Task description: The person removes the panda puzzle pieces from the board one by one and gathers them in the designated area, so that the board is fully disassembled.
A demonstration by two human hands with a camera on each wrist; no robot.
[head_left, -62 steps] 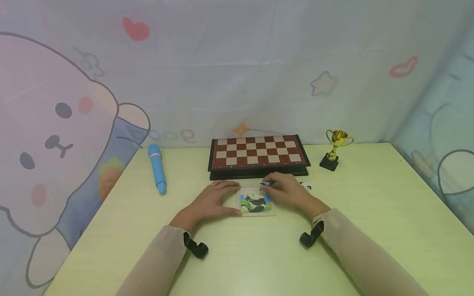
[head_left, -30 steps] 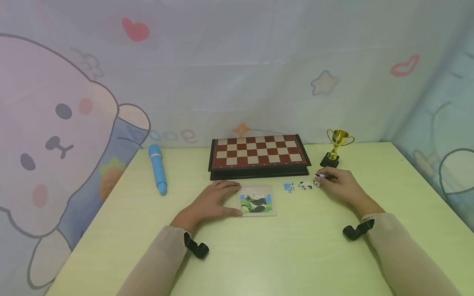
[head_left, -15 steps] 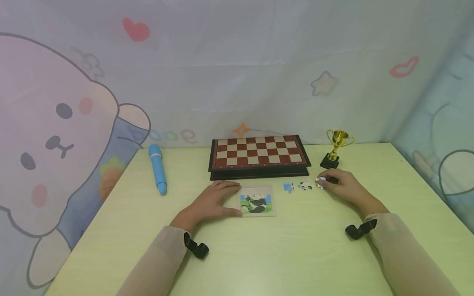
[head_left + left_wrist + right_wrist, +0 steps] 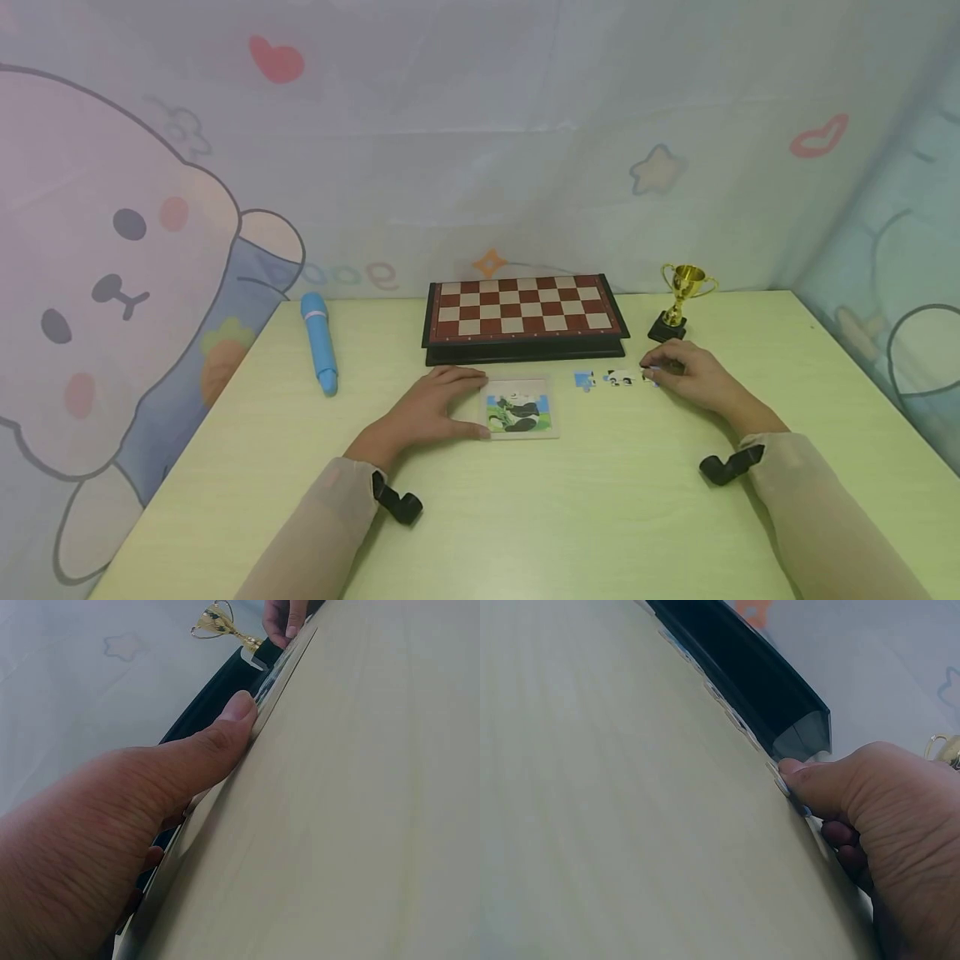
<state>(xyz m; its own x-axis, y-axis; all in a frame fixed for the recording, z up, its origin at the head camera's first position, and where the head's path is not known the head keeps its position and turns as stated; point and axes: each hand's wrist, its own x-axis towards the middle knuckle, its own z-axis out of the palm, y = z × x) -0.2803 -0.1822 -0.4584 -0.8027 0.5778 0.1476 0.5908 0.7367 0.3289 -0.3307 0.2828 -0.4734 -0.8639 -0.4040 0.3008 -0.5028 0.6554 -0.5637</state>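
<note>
A small puzzle tray (image 4: 521, 408) with a panda picture lies on the pale green table (image 4: 525, 517). My left hand (image 4: 435, 408) lies flat beside its left edge, the thumb (image 4: 232, 720) pressed against the tray's rim (image 4: 279, 679). To the right, a blue piece (image 4: 584, 380) and a panda piece (image 4: 619, 377) lie loose in a row. My right hand (image 4: 686, 375) is at the row's right end, fingers curled, pinching a third puzzle piece (image 4: 649, 376) down at the table. In the right wrist view its thumb (image 4: 810, 780) covers that piece (image 4: 782, 785).
A closed chessboard case (image 4: 522, 312) sits just behind the tray and pieces. A small gold trophy (image 4: 678, 302) stands right behind my right hand. A blue pen-shaped tube (image 4: 318, 340) lies at the far left. Cartoon-print curtains close in the table on three sides.
My right hand left the tray with a piece, carried it right to the loose pieces and has lowered it to the table. The left hand and tray stayed still.
</note>
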